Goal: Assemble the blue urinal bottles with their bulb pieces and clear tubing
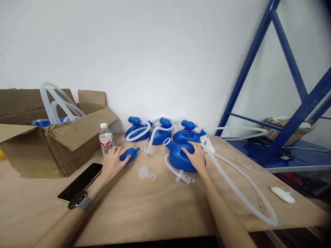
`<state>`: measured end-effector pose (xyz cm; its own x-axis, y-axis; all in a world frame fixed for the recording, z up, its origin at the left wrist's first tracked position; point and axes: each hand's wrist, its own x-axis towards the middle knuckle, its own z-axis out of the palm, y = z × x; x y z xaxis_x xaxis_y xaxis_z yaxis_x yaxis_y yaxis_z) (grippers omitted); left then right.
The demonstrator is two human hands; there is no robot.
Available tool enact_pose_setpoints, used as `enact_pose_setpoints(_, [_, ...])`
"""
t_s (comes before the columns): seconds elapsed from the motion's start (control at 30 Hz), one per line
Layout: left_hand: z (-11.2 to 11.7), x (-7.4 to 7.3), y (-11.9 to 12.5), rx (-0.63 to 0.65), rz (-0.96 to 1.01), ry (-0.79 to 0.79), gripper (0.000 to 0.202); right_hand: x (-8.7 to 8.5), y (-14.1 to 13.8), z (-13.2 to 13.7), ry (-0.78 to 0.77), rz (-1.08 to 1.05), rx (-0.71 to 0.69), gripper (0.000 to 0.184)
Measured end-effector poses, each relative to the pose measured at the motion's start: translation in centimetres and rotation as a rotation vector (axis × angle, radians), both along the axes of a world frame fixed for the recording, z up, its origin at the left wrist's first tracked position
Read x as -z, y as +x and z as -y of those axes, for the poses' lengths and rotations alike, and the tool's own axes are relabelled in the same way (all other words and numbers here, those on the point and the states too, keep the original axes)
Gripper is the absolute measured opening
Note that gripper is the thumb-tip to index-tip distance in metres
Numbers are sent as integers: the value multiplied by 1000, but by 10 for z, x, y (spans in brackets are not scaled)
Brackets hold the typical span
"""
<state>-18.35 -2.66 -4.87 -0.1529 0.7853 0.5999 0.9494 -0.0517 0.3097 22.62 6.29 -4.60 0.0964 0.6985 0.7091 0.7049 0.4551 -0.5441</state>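
My left hand (pixel 113 162) lies on a small blue squeeze bulb (pixel 130 153) on the wooden table (pixel 144 210), fingers curled loosely around its near end. My right hand (pixel 196 156) rests flat, fingers spread, on top of a round blue plastic container (pixel 178 157) with a spout at its upper left. A translucent white tube (pixel 240 193) runs from that container in a long loop across the right side of the table. A small clear round cap (pixel 143 172) lies between my hands. A watch (pixel 79 200) sits on my left wrist.
Three more blue containers (pixel 161 135) with white tubes stand along the wall. An open cardboard box (pixel 49 144) holding tubes sits at the left, a water bottle (pixel 106 139) beside it. A black phone (pixel 80 182) lies near my left arm. A blue metal shelf frame (pixel 287 127) stands at the right.
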Motion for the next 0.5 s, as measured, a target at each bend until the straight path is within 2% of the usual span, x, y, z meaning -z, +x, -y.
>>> enact_pose_setpoints(0.07, [-2, 14, -11, -1, -2, -108, 63, 1, -7, 2, 76, -25, -27, 39])
enact_pose_setpoints(0.17, [-5, 31, -19, 41, 91, -251, 59, -9, -22, 13, 84, -111, -166, 30])
enact_pose_setpoints(0.3, [-8, 36, -19, 125, 185, -190, 55, -43, -62, 48, -83, -185, -410, 28])
enact_pose_setpoints(0.33, [-9, 35, -17, 136, 204, -169, 55, -50, -75, 58, -140, -137, -511, 28])
enact_pose_setpoints(0.4, [-8, 31, -14, 131, 247, -140, 55, -58, -104, 76, -266, 100, -719, 26])
enact_pose_setpoints(0.47, [-7, 28, -11, 115, 291, -89, 58, -53, -129, 87, -332, 380, -818, 27])
enact_pose_setpoints(0.5, [-6, 26, -9, 116, 304, -47, 59, -45, -139, 89, -348, 485, -819, 39])
